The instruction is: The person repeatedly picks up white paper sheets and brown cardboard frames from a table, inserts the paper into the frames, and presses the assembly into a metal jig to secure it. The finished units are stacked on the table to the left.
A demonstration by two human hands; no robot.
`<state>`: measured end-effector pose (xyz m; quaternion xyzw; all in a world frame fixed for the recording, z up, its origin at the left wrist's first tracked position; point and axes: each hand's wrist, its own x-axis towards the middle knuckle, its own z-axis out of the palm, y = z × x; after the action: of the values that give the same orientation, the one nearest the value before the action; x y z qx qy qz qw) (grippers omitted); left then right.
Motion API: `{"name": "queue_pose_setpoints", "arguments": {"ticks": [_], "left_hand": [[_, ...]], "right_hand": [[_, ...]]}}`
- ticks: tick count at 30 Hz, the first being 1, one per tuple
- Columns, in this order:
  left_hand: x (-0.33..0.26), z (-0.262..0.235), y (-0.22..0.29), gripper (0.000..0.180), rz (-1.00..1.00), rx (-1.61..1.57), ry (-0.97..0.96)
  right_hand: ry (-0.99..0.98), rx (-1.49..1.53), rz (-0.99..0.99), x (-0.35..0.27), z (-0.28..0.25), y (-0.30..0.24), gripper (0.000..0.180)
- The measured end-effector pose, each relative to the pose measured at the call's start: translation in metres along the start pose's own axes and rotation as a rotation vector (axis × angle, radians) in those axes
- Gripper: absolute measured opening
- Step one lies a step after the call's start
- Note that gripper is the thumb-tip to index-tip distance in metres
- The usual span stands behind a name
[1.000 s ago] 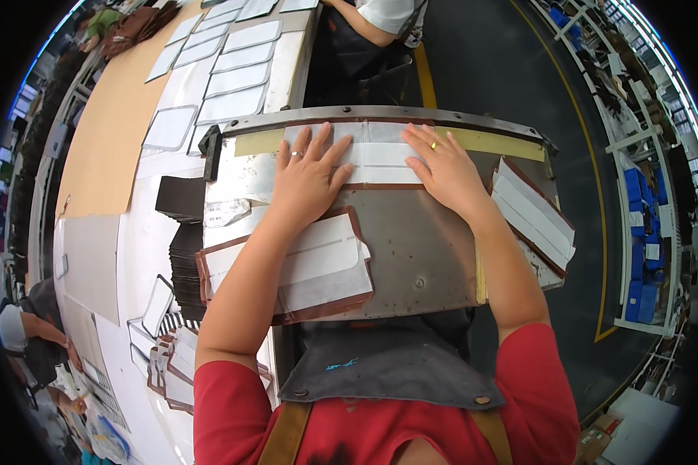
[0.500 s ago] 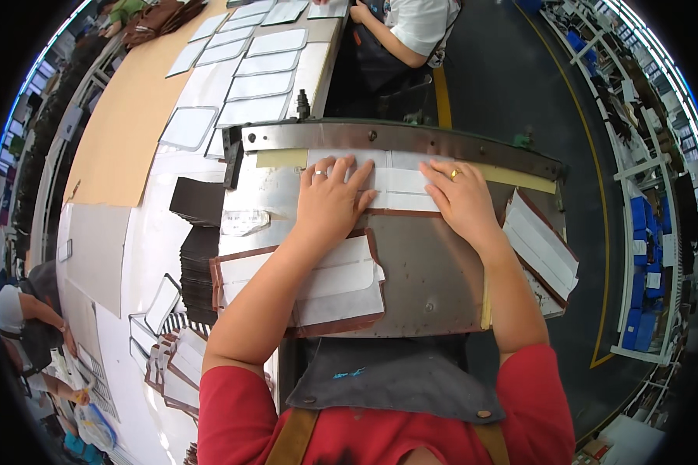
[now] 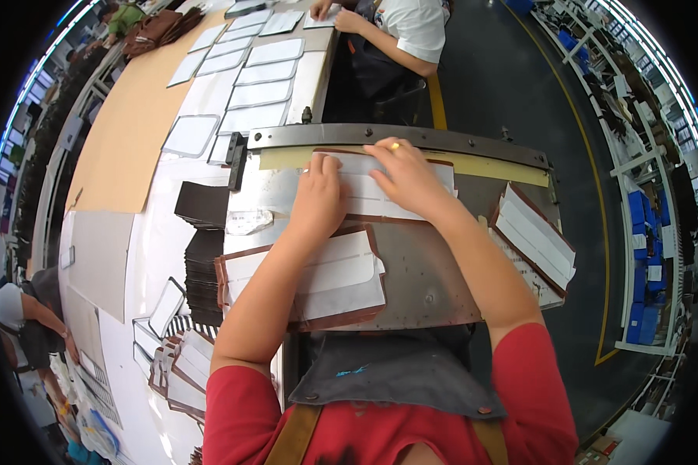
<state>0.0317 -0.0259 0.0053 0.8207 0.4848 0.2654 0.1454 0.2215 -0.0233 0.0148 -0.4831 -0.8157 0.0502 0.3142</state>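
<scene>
A white panel with brown edging [image 3: 363, 205] lies flat on the metal machine bed [image 3: 434, 271], just below the long steel bar [image 3: 442, 140]. My left hand [image 3: 322, 194] is at the panel's left end, its fingers curled and pinching the upper corner. Over the panel's upper middle, my right hand [image 3: 407, 177] has its fingers stretched apart, with the tips near the brown top edge. Two similar overlapping panels [image 3: 341, 279] rest under my left forearm. At the bed's right side lie more brown-edged panels [image 3: 533, 236].
Stacked dark pieces [image 3: 203, 271] stand left of the bed, beside a fanned pile of brown-edged panels [image 3: 184, 372]. White framed panels [image 3: 260, 94] fill the table further away. A co-worker in a white shirt [image 3: 411, 31] sits beyond the bar. Shelving with blue bins [image 3: 645, 256] stands right.
The panel's brown top edge and more of the yellow strip now show below the bar. My right hand has moved left and away from me; my left fingers have curled in.
</scene>
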Motion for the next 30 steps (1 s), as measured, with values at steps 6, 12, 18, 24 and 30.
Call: {"name": "queue_pose_setpoints", "arguments": {"ticks": [6,12,18,24,30], "left_hand": [[0.001,-0.007,-0.002,0.045,0.055,0.102,0.079],[0.002,-0.014,0.003,0.050,-0.012,0.332,-0.014],[0.005,-0.018,0.009,0.051,-0.080,0.441,-0.067],[0.003,-0.017,0.010,0.051,-0.071,0.534,-0.075],[0.003,-0.015,0.009,0.047,-0.052,0.545,-0.090]], "right_hand": [[-0.109,-0.093,-0.074,0.021,0.023,-0.008,0.021],[-0.058,-0.278,-0.176,0.011,0.022,-0.010,0.026],[-0.128,-0.365,-0.166,0.000,-0.009,0.005,0.024],[-0.155,-0.360,-0.144,-0.009,-0.025,0.009,0.023],[-0.157,-0.408,-0.128,-0.033,-0.049,0.026,0.019]]}}
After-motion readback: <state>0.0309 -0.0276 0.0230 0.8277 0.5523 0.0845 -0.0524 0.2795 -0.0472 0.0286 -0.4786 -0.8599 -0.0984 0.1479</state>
